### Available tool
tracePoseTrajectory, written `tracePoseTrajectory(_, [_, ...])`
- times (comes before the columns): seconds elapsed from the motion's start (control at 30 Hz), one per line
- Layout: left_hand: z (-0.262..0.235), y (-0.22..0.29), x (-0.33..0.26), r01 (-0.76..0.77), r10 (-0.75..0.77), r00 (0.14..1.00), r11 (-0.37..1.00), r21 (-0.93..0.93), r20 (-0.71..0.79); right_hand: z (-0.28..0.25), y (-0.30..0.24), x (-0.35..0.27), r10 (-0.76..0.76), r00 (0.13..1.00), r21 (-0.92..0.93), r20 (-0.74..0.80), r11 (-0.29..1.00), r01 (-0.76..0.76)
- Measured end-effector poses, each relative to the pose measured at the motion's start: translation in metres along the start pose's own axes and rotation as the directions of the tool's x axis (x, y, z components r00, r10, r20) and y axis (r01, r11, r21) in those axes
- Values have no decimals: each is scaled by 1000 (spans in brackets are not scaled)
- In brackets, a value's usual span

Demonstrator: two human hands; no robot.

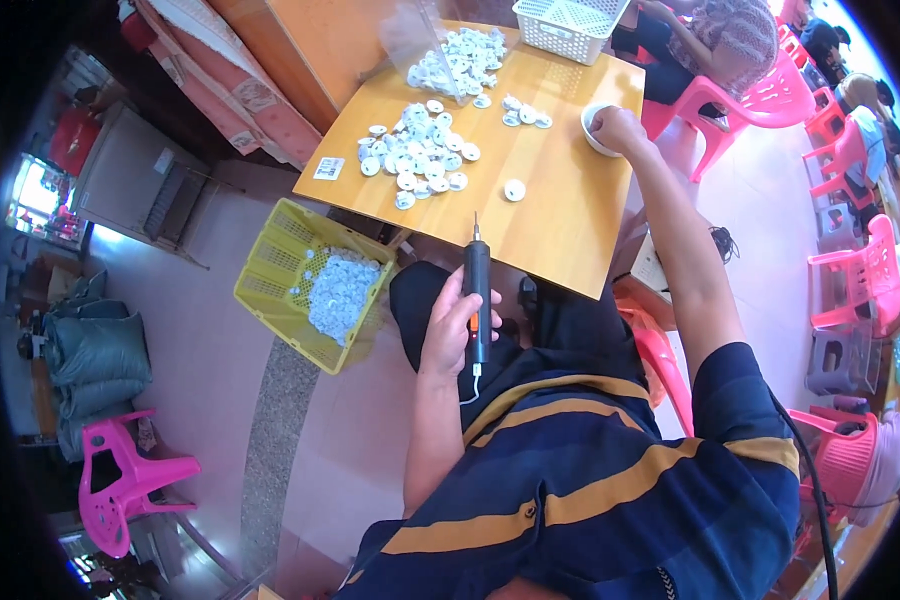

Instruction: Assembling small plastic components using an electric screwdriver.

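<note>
My left hand (448, 325) is wrapped round a black electric screwdriver (478, 290) with an orange switch, its bit pointing up toward the table edge and a white cable at its lower end. My right hand (618, 130) reaches into a white bowl (590, 148) at the table's right edge; its fingertips are hidden inside. On the wooden table (560, 215) one round white part (514, 190) lies alone, nearest the screwdriver. A spread pile of similar white round parts (410, 150) sits to the left, and a small group (526, 113) lies farther back.
A clear container (420, 45) tipped on its side holds more white parts at the back. Beyond it stands a white basket (568, 28). A yellow crate (285, 230) of small pale pieces is on the floor at left. People sit on pink chairs (770, 95) at right.
</note>
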State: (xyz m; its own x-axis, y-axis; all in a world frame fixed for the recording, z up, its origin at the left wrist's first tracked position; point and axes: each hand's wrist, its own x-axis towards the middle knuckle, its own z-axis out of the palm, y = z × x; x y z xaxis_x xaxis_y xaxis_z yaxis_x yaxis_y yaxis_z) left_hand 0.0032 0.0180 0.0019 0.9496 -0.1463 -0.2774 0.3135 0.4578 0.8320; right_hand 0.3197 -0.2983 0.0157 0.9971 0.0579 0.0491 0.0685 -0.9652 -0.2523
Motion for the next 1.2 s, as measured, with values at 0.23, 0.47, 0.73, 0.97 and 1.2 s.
tracePoseTrajectory(0.23, [-1,-1,-1,-10,10,1000,1000,-9,-13,17,-17,-1,-55,998,34,2,998,55])
tracePoseTrajectory(0.47, [1,2,-1,-7,7,1000,1000,-7,-8,6,-28,-18,50,979,204,-198,979,-9])
tracePoseTrajectory(0.73, [3,1,-1,2,-2,1000,1000,-9,-6,5,-31,-26,75,976,200,-203,979,-33])
tracePoseTrajectory(0.97, [7,3,-2,11,-11,1000,1000,7,4,-3,-27,-29,162,958,536,-236,844,-11])
tracePoseTrajectory(1.2, [7,1,-2,-5,5,999,1000,6,48,11,-78,-92,11,999,989,53,137,-54])
